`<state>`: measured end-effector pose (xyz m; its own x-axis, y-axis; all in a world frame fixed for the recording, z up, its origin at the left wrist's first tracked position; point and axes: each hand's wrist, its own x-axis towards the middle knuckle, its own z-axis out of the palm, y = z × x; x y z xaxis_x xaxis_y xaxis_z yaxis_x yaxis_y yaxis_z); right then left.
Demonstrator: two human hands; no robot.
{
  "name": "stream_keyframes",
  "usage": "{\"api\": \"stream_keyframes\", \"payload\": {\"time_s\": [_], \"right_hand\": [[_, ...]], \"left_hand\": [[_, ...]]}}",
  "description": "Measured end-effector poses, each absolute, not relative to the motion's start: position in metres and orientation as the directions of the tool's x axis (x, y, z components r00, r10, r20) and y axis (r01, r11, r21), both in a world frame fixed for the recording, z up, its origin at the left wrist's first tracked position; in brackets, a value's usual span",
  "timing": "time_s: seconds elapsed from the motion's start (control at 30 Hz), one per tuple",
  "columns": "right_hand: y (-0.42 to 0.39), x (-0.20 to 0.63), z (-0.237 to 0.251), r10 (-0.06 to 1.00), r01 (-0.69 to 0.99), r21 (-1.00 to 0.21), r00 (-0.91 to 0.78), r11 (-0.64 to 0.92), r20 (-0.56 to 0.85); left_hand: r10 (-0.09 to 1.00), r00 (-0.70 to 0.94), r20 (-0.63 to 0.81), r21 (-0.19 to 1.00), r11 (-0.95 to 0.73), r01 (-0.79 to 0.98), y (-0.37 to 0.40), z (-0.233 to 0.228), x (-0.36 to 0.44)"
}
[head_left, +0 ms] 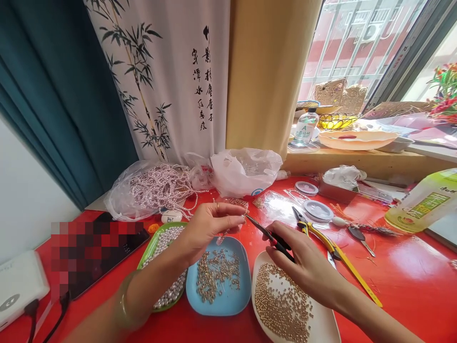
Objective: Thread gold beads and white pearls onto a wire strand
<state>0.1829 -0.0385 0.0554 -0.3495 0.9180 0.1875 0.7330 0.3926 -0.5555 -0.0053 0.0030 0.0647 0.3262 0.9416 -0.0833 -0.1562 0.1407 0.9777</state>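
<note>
My left hand (210, 224) pinches a small piece of beadwork, too fine to make out fully, between thumb and fingertips; a clear bit dangles below it. In my right hand (300, 252) is a pair of black-handled pliers (262, 228), their tips touching the work at my left fingertips. Below lies a blue plate (218, 307) with gold beads and pins (217, 271). A white plate (330, 324) of small gold beads (282, 305) sits under my right hand. Partly behind my left forearm stands a green tray (144, 257) of pearly beads (171, 290).
Pink bead strands (160, 186) spill from a plastic bag at the back left, beside a white bag (246, 171). Yellow-handled pliers (317, 233), a yellow cutter (357, 276), keys (360, 238) and a bottle (424, 202) lie right. Left are a phone (107, 262) and power bank (21, 286).
</note>
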Motion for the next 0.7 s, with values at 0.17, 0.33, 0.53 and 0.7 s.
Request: {"api": "stream_keyframes", "payload": {"time_s": [0.17, 0.33, 0.53, 0.7], "right_hand": [[-0.0386, 0.1821, 0.0545, 0.909, 0.753, -0.51, -0.347, 0.417, 0.231], [-0.0396, 0.1815, 0.0534, 0.904, 0.764, -0.484, -0.344, 0.426, 0.253], [-0.0405, 0.1823, 0.0518, 0.899, 0.769, -0.468, -0.348, 0.436, 0.266], [-0.0418, 0.18, 0.0546, 0.893, 0.754, -0.481, -0.356, 0.448, 0.275]], "left_hand": [[0.946, 0.319, -0.057, 0.981, 0.113, -0.16, 0.0016, 0.065, -0.0042], [0.954, 0.295, -0.056, 0.983, 0.106, -0.153, 0.0003, 0.0652, -0.003], [0.958, 0.28, -0.065, 0.981, 0.112, -0.155, -0.0023, 0.0648, -0.0013], [0.958, 0.279, -0.063, 0.982, 0.11, -0.156, -0.0056, 0.0675, -0.0006]]}}
